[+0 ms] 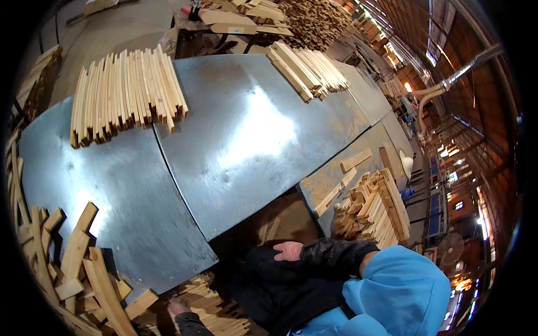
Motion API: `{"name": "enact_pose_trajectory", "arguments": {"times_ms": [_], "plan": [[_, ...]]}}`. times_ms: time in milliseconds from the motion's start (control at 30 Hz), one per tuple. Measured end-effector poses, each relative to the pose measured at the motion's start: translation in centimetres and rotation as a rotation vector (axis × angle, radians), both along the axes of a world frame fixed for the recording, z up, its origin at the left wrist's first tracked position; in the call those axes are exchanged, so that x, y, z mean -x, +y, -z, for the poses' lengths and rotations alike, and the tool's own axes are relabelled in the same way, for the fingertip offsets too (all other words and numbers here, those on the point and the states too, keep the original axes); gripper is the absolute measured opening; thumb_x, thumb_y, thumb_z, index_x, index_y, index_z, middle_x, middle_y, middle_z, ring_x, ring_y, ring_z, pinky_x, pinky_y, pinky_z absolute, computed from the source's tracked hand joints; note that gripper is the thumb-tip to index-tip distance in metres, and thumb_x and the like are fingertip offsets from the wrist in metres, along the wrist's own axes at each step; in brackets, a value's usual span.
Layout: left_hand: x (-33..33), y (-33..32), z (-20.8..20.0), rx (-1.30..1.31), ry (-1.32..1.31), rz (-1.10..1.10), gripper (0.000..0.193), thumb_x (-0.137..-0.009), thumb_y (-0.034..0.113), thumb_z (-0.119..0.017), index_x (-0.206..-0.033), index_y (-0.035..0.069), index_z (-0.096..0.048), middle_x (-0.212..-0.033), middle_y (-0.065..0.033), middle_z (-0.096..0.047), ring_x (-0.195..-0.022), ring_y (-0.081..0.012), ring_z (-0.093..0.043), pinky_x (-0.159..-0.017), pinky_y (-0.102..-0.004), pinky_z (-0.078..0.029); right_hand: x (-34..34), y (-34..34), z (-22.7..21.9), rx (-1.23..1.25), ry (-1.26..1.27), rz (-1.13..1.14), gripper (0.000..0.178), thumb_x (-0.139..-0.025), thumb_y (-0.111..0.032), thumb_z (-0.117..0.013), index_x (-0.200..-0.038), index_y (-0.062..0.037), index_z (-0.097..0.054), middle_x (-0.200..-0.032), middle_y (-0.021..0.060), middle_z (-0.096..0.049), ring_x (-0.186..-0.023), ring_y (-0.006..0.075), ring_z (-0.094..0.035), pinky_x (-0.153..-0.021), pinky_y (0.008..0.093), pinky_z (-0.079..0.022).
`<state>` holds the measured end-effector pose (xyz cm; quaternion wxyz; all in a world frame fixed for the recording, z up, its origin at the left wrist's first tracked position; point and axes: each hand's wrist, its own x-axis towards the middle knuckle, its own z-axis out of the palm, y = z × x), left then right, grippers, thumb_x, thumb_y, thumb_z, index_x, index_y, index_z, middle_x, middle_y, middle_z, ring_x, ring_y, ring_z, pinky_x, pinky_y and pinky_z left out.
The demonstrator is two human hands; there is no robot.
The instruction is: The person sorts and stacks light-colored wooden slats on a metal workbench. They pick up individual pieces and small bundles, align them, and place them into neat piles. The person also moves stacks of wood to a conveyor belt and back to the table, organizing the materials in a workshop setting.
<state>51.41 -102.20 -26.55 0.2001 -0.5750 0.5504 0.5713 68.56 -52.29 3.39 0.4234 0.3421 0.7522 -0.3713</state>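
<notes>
My left hand point(178, 307) is low in the view, at the left edge of a stack of wooden slats point(210, 305) beneath the metal table's front edge. Its fingers are small and unclear, so whether it grips a slat cannot be told. My right hand point(288, 251) lies against the dark apron point(274, 291) over my lap, fingers stretched out and holding nothing. A dark sleeve cover point(339, 255) wraps that forearm, below a light blue sleeve point(398, 285). Curved and straight wooden pieces point(103, 285) lie in a loose heap left of my left hand.
Shiny metal tabletops point(202, 162) spread ahead. A row of slats point(129, 92) lies at far left, another bundle point(308, 70) at far right. To the right, a side table point(330, 185) carries stacked wood blocks point(375, 207). A large wood pile point(314, 22) stands beyond.
</notes>
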Motion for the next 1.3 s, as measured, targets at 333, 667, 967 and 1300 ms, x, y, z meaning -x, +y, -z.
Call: {"name": "enact_pose_trajectory", "arguments": {"times_ms": [333, 667, 967, 1300], "plan": [[-7.1, 6.8, -11.0, -1.049, 0.06, 0.652, 0.061, -0.11, 0.056, -0.056, -0.147, 0.008, -0.058, -0.128, -0.0129, -0.07, -0.105, -0.0288, -0.067, -0.089, -0.0418, -0.057, 4.8, 5.5, 1.9, -0.021, 0.16, 0.061, 0.079, -0.098, -0.043, -0.073, -0.161, -0.0011, -0.05, -0.16, 0.0203, -0.056, -0.147, 0.0392, -0.053, -0.121, 0.0433, -0.043], [6.4, 30.8, -26.0, -0.732, 0.318, 1.488, 0.03, -0.113, 0.023, -0.054, -0.131, 0.003, -0.066, -0.11, -0.0112, -0.073, -0.089, -0.0189, -0.07, -0.074, -0.0301, -0.058, 8.5, 22.5, 5.7, -0.26, 0.524, 0.243, 0.062, -0.094, -0.042, -0.071, -0.138, 0.0016, -0.064, -0.135, 0.0295, -0.068, -0.124, 0.0455, -0.065, -0.105, 0.0478, -0.052], [18.1, 57.8, -28.3, -0.582, 0.35, 1.665, 0.029, -0.107, 0.026, -0.066, -0.094, 0.001, -0.069, -0.074, -0.0027, -0.062, -0.064, -0.013, -0.054, -0.059, -0.0311, -0.047, 11.1, 37.3, 0.0, -0.122, 0.553, 0.652, 0.08, -0.098, -0.049, -0.07, -0.159, -0.0015, -0.05, -0.152, 0.0216, -0.063, -0.142, 0.0379, -0.058, -0.115, 0.0458, -0.048], [19.7, 74.7, -26.2, -0.535, 0.208, 1.612, 0.029, -0.099, 0.027, -0.07, -0.09, 0.0, -0.069, -0.07, -0.0034, -0.06, -0.057, -0.0134, -0.054, -0.053, -0.0316, -0.047, 9.1, 53.6, 4.3, -0.367, 0.7, 0.638, 0.074, -0.095, -0.049, -0.069, -0.15, -0.0008, -0.058, -0.131, 0.0237, -0.073, -0.123, 0.0348, -0.069, -0.105, 0.0432, -0.053]]}}
